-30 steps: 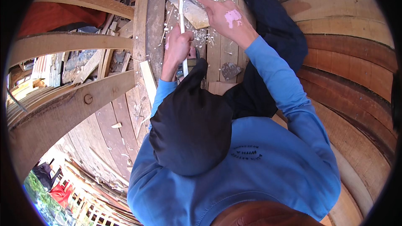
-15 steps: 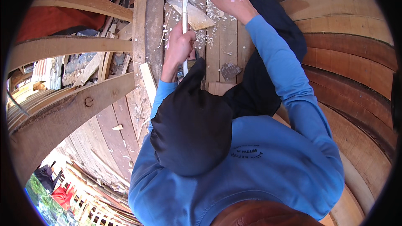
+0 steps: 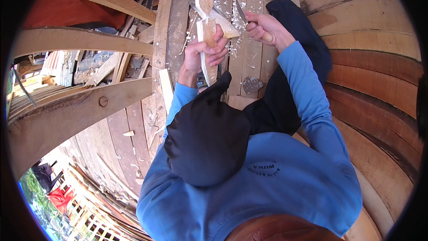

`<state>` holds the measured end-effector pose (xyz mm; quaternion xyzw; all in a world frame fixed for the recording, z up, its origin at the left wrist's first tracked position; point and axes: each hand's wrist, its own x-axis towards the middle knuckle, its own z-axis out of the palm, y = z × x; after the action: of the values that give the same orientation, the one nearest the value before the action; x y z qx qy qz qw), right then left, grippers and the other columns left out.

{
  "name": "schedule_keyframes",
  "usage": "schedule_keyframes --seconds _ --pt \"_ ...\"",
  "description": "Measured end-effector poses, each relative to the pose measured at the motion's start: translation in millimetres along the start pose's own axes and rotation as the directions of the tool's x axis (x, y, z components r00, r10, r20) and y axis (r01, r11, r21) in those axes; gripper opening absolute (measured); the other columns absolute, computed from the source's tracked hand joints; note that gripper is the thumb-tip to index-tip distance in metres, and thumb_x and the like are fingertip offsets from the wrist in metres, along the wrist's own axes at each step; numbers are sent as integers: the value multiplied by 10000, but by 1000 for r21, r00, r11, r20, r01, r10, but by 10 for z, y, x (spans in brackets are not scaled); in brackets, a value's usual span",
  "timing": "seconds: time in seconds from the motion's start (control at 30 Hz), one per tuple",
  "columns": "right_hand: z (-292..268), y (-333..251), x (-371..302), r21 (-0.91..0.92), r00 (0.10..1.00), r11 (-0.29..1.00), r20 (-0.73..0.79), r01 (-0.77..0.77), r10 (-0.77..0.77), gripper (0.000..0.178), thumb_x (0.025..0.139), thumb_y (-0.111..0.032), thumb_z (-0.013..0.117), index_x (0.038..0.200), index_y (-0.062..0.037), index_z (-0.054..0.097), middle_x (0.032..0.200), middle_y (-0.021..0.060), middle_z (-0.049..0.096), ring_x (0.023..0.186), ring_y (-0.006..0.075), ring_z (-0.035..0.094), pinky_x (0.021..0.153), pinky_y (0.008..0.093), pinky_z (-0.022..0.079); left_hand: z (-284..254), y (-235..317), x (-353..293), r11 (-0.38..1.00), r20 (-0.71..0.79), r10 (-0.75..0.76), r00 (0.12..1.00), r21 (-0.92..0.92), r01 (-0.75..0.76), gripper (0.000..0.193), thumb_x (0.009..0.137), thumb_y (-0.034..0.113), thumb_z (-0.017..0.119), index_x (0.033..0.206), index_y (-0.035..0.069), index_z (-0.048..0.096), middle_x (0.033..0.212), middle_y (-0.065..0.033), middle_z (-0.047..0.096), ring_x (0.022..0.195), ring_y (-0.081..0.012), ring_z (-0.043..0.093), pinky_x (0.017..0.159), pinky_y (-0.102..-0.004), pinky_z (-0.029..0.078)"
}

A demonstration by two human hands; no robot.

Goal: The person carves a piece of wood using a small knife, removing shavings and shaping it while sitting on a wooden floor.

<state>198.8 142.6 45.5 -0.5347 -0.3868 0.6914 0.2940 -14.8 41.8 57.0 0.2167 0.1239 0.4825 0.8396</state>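
Observation:
My left hand (image 3: 203, 56) is wrapped round a long pale wooden stick (image 3: 207, 33), whose broad face is turned up. A notch narrows the stick above my fingers, and its lower end tapers toward the black cloth (image 3: 207, 138) below. To the right, my right hand (image 3: 267, 29) is closed on the wooden handle of a knife (image 3: 241, 10). The curved blade points up and away, apart from the stick. Behind the stick, a flat, pale tapering piece (image 3: 228, 27) lies on the floorboards among wood shavings.
Shavings lie over the plank floor (image 3: 238, 69). A dark stone-like lump (image 3: 252, 85) sits right of my left hand. Curved planks (image 3: 374, 69) rise on the right, and wooden ribs (image 3: 80, 107) stand on the left. A loose wood strip (image 3: 166, 88) lies near my left forearm.
The stick has been turned from its narrow edge to its broad face, showing the notch. My right hand has moved down and closer, bringing the knife into view.

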Motion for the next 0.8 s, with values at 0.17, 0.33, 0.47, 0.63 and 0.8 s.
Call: schedule_keyframes --seconds 0.17,0.33,0.47,0.63,0.8 --pt "-202 105 -24 -192 996 981 72 -40 55 577 1099 -260 497 1640 -286 297 664 -67 345 483 46 307 406 235 292 -19 61 37 990 79 -14 997 -138 24 308 679 73 581 928 41 403 662 -39 407 468 -109 385 391 -262 336" --pt "4 -51 -292 -129 978 970 67 206 -199 751 1041 -258 630 1644 -87 217 760 14 627 446 37 383 381 229 310 -34 4 9 990 92 -29 995 -136 41 346 647 113 597 938 3 445 650 -68 438 468 -137 422 402 -291 373" --pt "274 -273 -418 15 888 899 149 438 -436 871 989 -204 707 1630 12 159 915 84 752 436 32 428 373 212 345 -49 -52 52 996 109 -38 993 -71 46 415 641 151 589 987 -55 488 636 -95 456 462 -168 439 390 -320 410" --pt "506 -335 -378 136 850 861 147 489 -506 957 906 -83 783 1630 12 166 906 51 717 449 36 462 369 203 364 -168 -134 104 996 110 -80 991 -18 82 556 622 201 591 1085 -100 530 637 -118 480 464 -205 466 413 -357 451" --pt "496 -280 -289 104 841 851 132 514 -524 989 864 -18 795 1637 -10 179 901 41 689 468 37 496 366 205 367 -220 -178 125 992 99 -128 987 14 128 681 597 261 593 1160 -121 551 642 -127 486 484 -232 493 466 -387 486"
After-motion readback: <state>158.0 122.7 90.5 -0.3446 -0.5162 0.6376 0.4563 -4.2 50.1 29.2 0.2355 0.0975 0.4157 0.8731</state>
